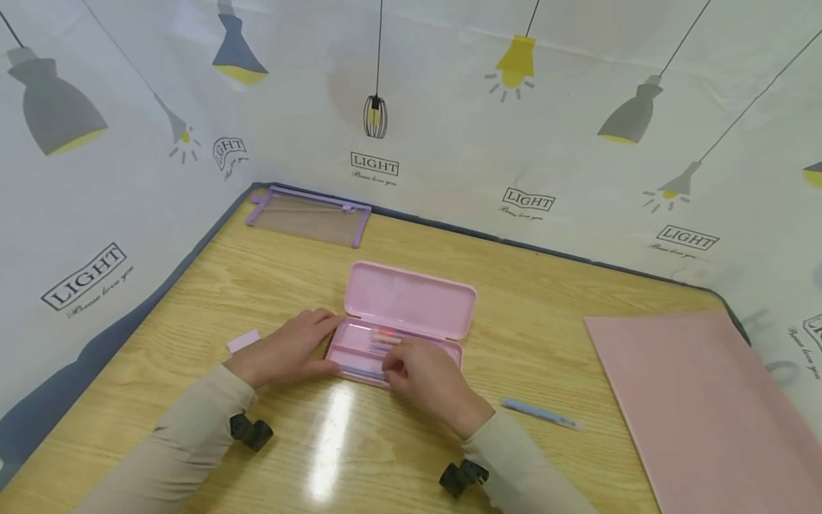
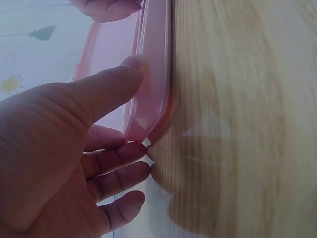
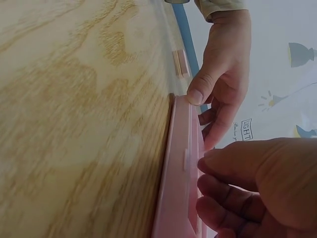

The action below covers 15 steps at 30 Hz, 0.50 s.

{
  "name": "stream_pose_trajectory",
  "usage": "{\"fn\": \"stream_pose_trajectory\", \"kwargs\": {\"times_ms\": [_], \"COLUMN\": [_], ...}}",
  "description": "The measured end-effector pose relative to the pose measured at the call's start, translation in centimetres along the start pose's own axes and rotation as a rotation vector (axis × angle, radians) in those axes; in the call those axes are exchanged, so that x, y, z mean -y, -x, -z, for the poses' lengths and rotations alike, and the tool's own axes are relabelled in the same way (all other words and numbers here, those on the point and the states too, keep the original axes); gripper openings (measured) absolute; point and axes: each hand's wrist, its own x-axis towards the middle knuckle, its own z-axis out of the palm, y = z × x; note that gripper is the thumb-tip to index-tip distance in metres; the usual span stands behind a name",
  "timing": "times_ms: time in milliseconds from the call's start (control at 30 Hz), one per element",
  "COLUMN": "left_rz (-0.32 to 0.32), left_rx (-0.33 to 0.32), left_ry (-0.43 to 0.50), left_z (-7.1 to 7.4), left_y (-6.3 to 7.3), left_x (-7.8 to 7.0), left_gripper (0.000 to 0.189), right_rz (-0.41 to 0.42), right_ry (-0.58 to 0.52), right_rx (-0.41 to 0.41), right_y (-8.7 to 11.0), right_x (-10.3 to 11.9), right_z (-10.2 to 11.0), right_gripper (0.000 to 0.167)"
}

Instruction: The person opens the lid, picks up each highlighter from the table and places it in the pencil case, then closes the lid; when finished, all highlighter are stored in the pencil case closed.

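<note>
A pink pencil case (image 1: 411,300) stands with its lid tipped back on the table. My left hand (image 1: 289,350) holds its left end; in the left wrist view the thumb (image 2: 111,89) lies along the front wall and the fingertips (image 2: 133,151) meet the end. Several pens (image 1: 385,339) lie in the back compartment. In the front one lies a slim blue pen (image 1: 359,371). Over the case, my right hand (image 1: 427,375) reaches in with bent fingers, its fingertips right at this pen's right end; I cannot tell whether they pinch it.
A light blue pen (image 1: 542,414) lies on the table to the right, before a large pink sheet (image 1: 700,400). Left of the case is a small pale pink block (image 1: 244,340). A clear zip pouch with purple edging (image 1: 362,228) lies at the back, near the printed curtain (image 1: 443,107).
</note>
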Motion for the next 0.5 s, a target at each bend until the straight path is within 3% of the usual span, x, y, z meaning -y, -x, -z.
{"fn": "stream_pose_trajectory", "kwargs": {"times_ms": [233, 500], "left_rz": [0.027, 0.011], "left_rx": [0.015, 0.007], "left_ry": [0.008, 0.009], "left_z": [0.0, 0.2], "left_y": [0.0, 0.1], "left_x": [-0.1, -0.2], "left_gripper": [0.077, 0.075], "right_rz": [0.001, -0.008], "right_ry": [-0.057, -0.078], "right_rx": [-0.043, -0.099], "right_y": [0.8, 2.6], "right_x": [-0.6, -2.0], "right_z": [1.1, 3.0], "right_gripper": [0.009, 0.007]}}
